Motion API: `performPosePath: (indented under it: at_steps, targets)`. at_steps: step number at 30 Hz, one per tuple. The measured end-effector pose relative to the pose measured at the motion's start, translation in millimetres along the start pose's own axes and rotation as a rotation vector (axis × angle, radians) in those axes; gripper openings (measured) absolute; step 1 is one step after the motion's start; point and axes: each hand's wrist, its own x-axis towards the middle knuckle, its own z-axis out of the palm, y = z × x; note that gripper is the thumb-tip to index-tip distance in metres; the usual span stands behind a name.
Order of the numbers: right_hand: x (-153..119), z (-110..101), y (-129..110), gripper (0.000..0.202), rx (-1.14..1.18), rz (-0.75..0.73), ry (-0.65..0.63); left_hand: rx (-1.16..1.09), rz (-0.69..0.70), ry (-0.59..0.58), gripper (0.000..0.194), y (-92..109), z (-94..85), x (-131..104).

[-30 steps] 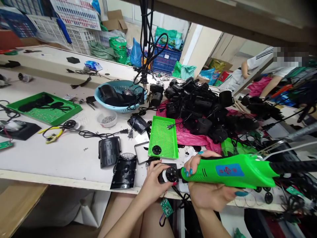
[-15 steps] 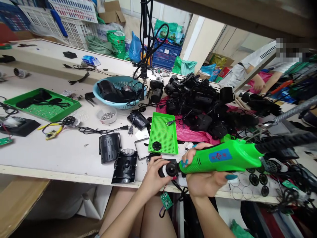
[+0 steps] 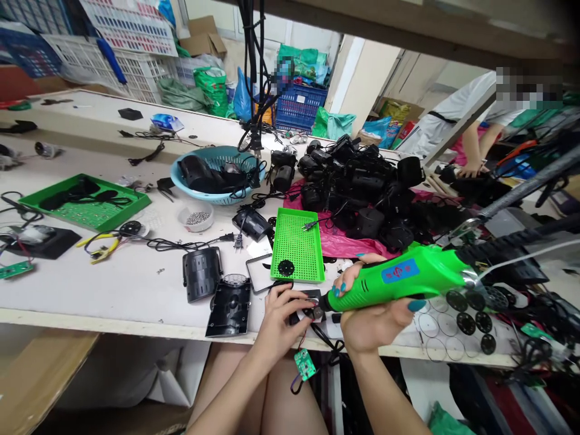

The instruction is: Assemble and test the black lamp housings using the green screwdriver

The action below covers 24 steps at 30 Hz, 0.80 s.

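My right hand [image 3: 369,320] is wrapped round a green electric screwdriver [image 3: 389,281], which lies almost level with its tip pointing left. That tip meets a small dark round part [image 3: 316,311] at the table's front edge. The fingers of my left hand [image 3: 283,317] grip this part from the left side. Below it a green circuit board [image 3: 304,364] hangs by thin wires over the edge. Just left of my left hand are an open black housing half [image 3: 230,305] and a black ribbed housing [image 3: 202,273].
Behind my hands lies a green perforated tray [image 3: 298,241]. Beyond are a blue basket [image 3: 217,175], a bowl of screws [image 3: 196,216] and a heap of black housings [image 3: 357,181] on pink plastic. Black discs [image 3: 466,323] lie at right. Another person's hands [image 3: 473,166] work at far right.
The screwdriver's tip has shifted slightly, and the black round piece seen at it before no longer shows in the same way. My left fingers have moved over the part. The other person's hands moved.
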Motion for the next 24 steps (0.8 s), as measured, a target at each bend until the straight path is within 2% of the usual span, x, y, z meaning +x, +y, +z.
performPosePath:
  at_steps: [4, 9, 11, 13, 14, 18, 21, 24]
  targets:
    - [8, -10, -19, 0.058, 0.022, -0.011, 0.07, 0.091, 0.051, -0.048, 0.019, -1, -4.7, 1]
    - [15, -51, -50, 0.065, -0.057, -0.104, 0.197, 0.24, 0.188, -0.05, 0.018, 9, -24.0, 12]
    - [11, -69, -55, 0.068, -0.092, -0.11, 0.225, 0.353, 0.267, -0.024, 0.019, 14, -37.5, 32]
    - [6, -82, -57, 0.07, -0.123, -0.073, 0.216, 0.549, 0.326, -0.007, 0.022, 14, -50.2, 65]
    - [3, -85, -58, 0.07, -0.138, -0.064, 0.208, 0.672, 0.341, -0.023, 0.024, 11, -54.9, 85]
    - [-8, -86, -61, 0.064, -0.143, -0.05, 0.169, 0.746, 0.373, -0.13, 0.026, -12, -57.7, 155]
    - [-14, -90, -61, 0.062, -0.09, -0.017, 0.122, 0.764, 0.399, -0.244, 0.026, -30, -52.3, 175]
    - [-19, -99, -61, 0.071, -0.089, 0.046, 0.13, 0.779, 0.397, -0.3, 0.022, -40, -51.5, 173]
